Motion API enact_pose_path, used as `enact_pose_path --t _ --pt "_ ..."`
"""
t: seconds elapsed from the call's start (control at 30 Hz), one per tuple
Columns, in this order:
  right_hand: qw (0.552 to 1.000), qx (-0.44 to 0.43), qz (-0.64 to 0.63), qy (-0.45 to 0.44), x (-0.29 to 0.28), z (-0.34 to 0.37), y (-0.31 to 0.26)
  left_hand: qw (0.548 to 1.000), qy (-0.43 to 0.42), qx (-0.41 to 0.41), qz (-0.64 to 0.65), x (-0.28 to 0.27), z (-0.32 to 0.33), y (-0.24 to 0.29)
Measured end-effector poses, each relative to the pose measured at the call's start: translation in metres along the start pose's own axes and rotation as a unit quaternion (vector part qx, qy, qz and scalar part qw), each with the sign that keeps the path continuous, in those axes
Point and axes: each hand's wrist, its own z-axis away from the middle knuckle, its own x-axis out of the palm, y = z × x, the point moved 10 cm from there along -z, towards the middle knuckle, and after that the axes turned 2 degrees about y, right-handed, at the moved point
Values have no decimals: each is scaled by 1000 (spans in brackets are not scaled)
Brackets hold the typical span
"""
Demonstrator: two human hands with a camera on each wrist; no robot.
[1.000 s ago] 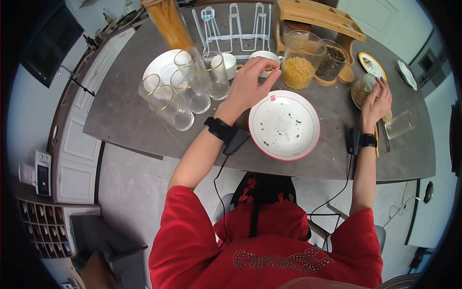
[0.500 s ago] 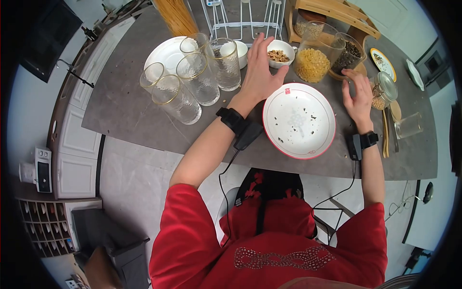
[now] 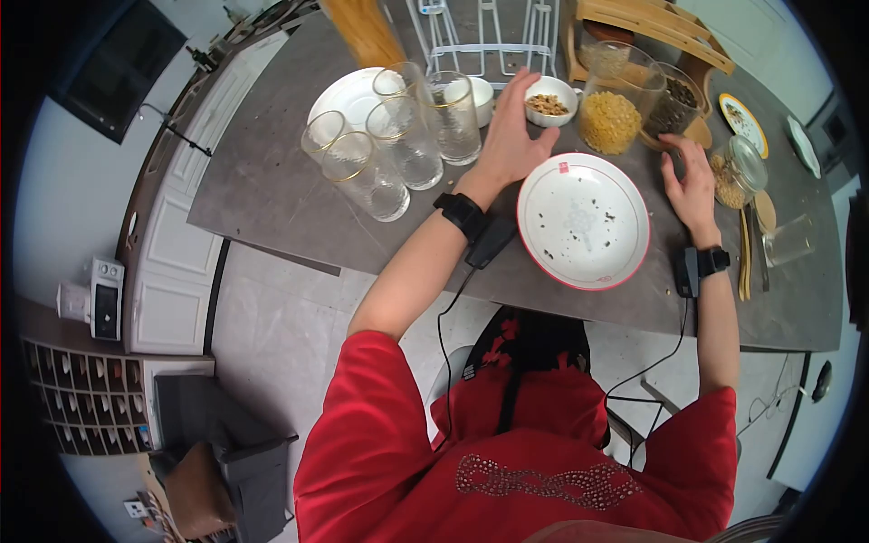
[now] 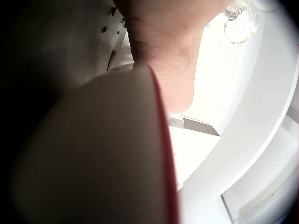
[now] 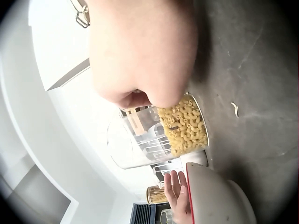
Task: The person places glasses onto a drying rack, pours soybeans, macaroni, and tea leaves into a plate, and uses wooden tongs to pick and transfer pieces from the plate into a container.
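A wide white bowl with a red rim (image 3: 584, 222) stands between the hands, dark flakes scattered inside. My left hand (image 3: 512, 149) is at its upper left, fingers extended and thumb apart, holding nothing. Close beyond those fingers is a small white bowl of chopped nuts (image 3: 548, 104). To the right of the wide bowl, my right hand (image 3: 692, 192) lies with loosely bent fingers, nothing in its grasp. Just right of it sits a clip-lid glass jar (image 3: 740, 170) with tan contents. In the right wrist view, a jar of macaroni (image 5: 184, 126) shows beyond the right hand.
Several gold-rimmed glasses (image 3: 403, 136) and a white plate (image 3: 342, 98) stand at left. A white wire rack (image 3: 489, 41) and a wooden rack (image 3: 652, 23) are at the back. Wooden utensils (image 3: 746, 253) and a clear glass (image 3: 789, 242) lie at right, near the table's edge.
My left hand has drawn back from over the small nut bowl and spread its fingers. My right hand has left the clip-lid jar and moved left. Over the last half second both hands hold nearly still.
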Motion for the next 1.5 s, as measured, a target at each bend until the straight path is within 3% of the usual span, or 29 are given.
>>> enact_pose_path --t 0.1,0.2,0.3,0.43,0.5,0.57,0.63,0.7,0.77,0.8,0.87,0.9,1.0,1.17,1.3,1.43,1.5 --pt "998 34 -18 48 -15 2 21 1000 1 15 -27 -2 -1 0" --pt "984 129 -82 96 -17 10 59 999 -5 26 -23 -2 -4 2" --pt "975 155 -113 115 -21 8 59 999 -29 19 -35 -2 -2 -1" --pt "972 134 -140 132 -24 6 56 999 -45 19 -16 0 -3 -5" --pt "977 73 -114 164 -44 4 47 999 -49 -1 16 1 -3 -8" --pt "969 76 -84 217 -77 8 41 997 -60 -20 33 1 -3 -6" --pt "944 20 19 328 -116 18 33 997 -64 -33 35 1 -6 -1" --pt "916 78 -7 393 -140 33 66 997 -68 -33 27 2 -5 -6" --pt "913 173 101 356 -158 40 87 996 -76 -33 34 5 -4 -2" --pt "913 174 100 356 -163 46 100 995 -81 -34 36 4 -4 -1" --pt "887 272 220 302 -166 61 142 996 -81 -29 34 4 -3 0" --pt "887 269 217 305 -167 65 150 996 -77 -24 34 4 -4 -1" --pt "905 348 185 164 -141 75 201 996 -74 -25 33 3 -4 -3" --pt "887 377 263 52 -115 96 248 996 -79 -22 35 5 -5 -4" --pt "861 415 284 -72 -102 95 247 996 -81 -12 20 5 -2 -6" --pt "847 446 287 -33 -105 95 247 996 -81 -9 22 6 -3 -6" --pt "802 482 350 -32 -109 100 246 997 -77 -6 18 5 -5 -6"
